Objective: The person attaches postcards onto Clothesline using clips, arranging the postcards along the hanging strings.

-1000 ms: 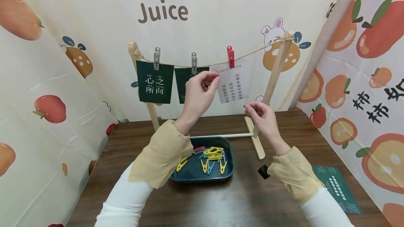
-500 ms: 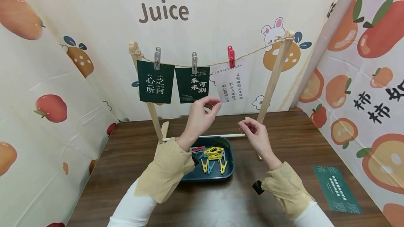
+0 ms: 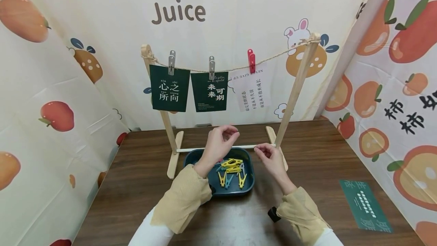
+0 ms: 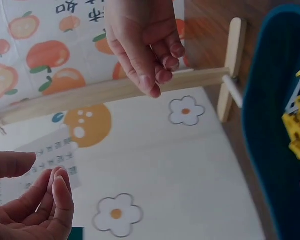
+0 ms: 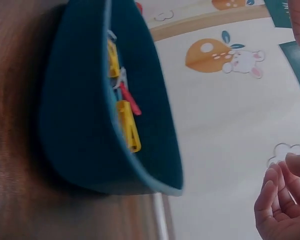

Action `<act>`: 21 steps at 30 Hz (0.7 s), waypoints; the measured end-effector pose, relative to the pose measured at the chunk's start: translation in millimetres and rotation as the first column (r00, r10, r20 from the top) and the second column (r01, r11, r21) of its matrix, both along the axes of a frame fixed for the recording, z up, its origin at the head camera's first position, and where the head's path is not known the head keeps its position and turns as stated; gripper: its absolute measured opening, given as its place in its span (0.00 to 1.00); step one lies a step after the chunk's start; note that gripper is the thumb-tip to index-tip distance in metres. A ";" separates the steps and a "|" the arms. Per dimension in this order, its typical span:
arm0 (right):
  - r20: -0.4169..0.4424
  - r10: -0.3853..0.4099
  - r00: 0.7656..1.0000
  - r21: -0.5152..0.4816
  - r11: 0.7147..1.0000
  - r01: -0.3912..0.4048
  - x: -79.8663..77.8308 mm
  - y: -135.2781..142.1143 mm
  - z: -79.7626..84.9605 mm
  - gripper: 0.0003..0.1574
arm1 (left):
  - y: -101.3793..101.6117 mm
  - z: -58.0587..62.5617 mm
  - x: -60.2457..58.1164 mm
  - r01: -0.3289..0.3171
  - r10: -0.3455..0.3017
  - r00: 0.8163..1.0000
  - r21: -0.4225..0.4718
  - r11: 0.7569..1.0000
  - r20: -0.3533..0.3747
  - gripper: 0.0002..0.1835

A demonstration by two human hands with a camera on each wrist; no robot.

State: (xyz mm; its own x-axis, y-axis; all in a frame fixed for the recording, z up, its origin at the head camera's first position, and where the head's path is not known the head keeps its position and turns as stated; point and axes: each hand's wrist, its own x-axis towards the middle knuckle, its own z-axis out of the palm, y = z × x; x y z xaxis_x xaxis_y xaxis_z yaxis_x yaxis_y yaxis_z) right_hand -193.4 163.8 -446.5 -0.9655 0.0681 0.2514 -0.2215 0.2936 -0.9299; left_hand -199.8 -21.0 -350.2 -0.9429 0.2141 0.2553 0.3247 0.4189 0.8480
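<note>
My left hand is over the back of a dark blue tray, thumb and fingertips apart, holding nothing. My right hand, loosely curled and empty, is just right of the tray, its fingertips overlapping the rack's white rod in the head view. Several yellow, blue, red and grey clothespins lie in the tray. Above, a rope bears two dark green cards, the left card and middle card, under grey clothespins, and a white card under a red clothespin.
The wooden rack's posts stand on flat feet at the table's back. Another green card lies on the brown table at right. Fruit-printed cloth surrounds the back and sides.
Both hands have come down from the hanging cards, the left to over the tray and the right to beside it. The cards and clothespins on the rope stay in place.
</note>
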 end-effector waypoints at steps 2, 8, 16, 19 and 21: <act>0.011 -0.016 1.000 0.020 1.000 0.016 -0.3 -1.5 -7.8 0.07 | -0.4 -8.1 1.1 -0.003 0.003 1.000 -0.002 1.000 0.017 0.07; 0.050 -0.060 0.997 0.115 0.992 0.054 2.4 -4.3 -24.3 0.06 | -3.1 -31.1 2.6 -0.016 0.017 0.998 -0.013 1.000 0.061 0.08; 0.051 -0.090 0.995 0.157 0.984 0.081 3.6 -7.6 -40.1 0.04 | -6.7 -61.9 0.0 -0.049 0.054 0.995 -0.057 0.997 0.080 0.08; 0.063 -0.101 0.993 0.181 0.979 0.088 3.4 -9.7 -44.8 0.05 | -7.7 -73.7 0.5 -0.057 0.064 0.993 -0.068 0.996 0.102 0.09; 0.071 -0.110 0.991 0.198 0.976 0.094 3.5 -10.8 -47.1 0.05 | -8.0 -80.5 0.8 -0.064 0.072 0.991 -0.082 0.995 0.109 0.09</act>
State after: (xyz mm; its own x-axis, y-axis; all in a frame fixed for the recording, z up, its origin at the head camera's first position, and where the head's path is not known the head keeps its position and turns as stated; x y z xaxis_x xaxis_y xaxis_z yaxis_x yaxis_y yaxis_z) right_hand -190.0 153.0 -493.6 -0.9737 0.1245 0.1907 -0.1074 0.4875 -0.8665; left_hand -199.0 -29.1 -430.7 -0.9776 0.1637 0.1322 0.1980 0.5030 0.8413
